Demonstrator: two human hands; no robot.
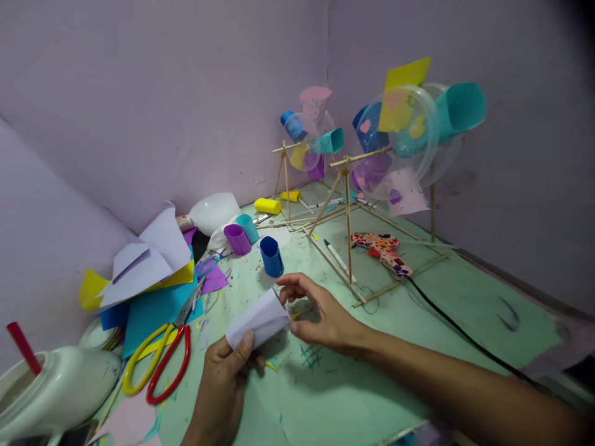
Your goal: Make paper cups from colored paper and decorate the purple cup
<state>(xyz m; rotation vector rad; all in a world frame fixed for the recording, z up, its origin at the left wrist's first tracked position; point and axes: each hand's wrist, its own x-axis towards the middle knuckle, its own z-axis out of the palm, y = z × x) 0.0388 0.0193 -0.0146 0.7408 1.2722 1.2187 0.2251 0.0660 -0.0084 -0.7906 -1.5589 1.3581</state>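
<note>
A rolled piece of pale lilac paper (258,319) is pinched at its near left end by my left hand (227,371), the thumb lying on top. My right hand (320,316) is at the roll's far right end, its thumb and fingers apart and curved around that opening; whether the fingertips touch the paper is hard to tell. Just beyond the roll stands a small blue paper cup (271,257). Behind it are a purple cup (237,240) and a teal cup (248,228), with yellow rolls (268,206) farther back.
Scissors (179,347) lie left, beside stacked coloured paper (160,303). A glue gun (383,251) with a black cord lies at right under a stick frame (348,223) carrying a clear wheel with paper cups. A smaller wheel (311,142) stands behind. A white container (69,378) sits front left.
</note>
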